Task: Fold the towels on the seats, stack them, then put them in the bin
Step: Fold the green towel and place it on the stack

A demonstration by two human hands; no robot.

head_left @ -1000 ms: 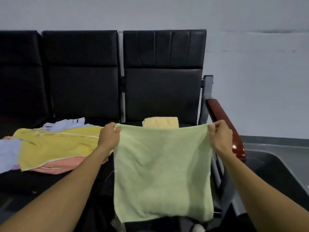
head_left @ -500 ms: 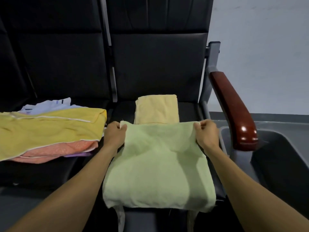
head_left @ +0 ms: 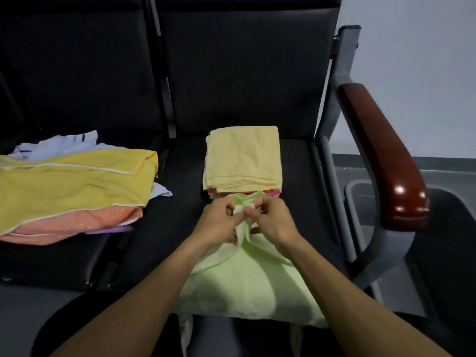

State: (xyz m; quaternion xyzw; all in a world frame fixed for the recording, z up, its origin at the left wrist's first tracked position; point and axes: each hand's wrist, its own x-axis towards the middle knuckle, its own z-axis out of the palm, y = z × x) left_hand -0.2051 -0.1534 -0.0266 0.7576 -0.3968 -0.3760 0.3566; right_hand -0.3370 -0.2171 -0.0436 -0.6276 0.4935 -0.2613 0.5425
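A light green towel (head_left: 247, 287) lies over the front of the right black seat (head_left: 296, 161), its near edge hanging off. My left hand (head_left: 219, 222) and my right hand (head_left: 273, 222) meet at the middle of its far edge, each pinching a corner of the green cloth so that it bunches between them. Just behind my hands sits a folded stack: a pale yellow towel (head_left: 243, 161) on top, with a pink one (head_left: 270, 193) showing under it. On the left seat is an unfolded pile topped by a bright yellow towel (head_left: 74, 184) over an orange towel (head_left: 77, 222).
White and lilac cloths (head_left: 56, 144) stick out of the left pile. A red-brown wooden armrest (head_left: 381, 150) on a grey metal frame borders the right seat. A dark grey bin (head_left: 450, 220) stands on the floor beyond the armrest, at the right.
The green towel went from hanging spread in the air to lying on the right seat. My hands, which held its far corners apart, have come together at the middle.
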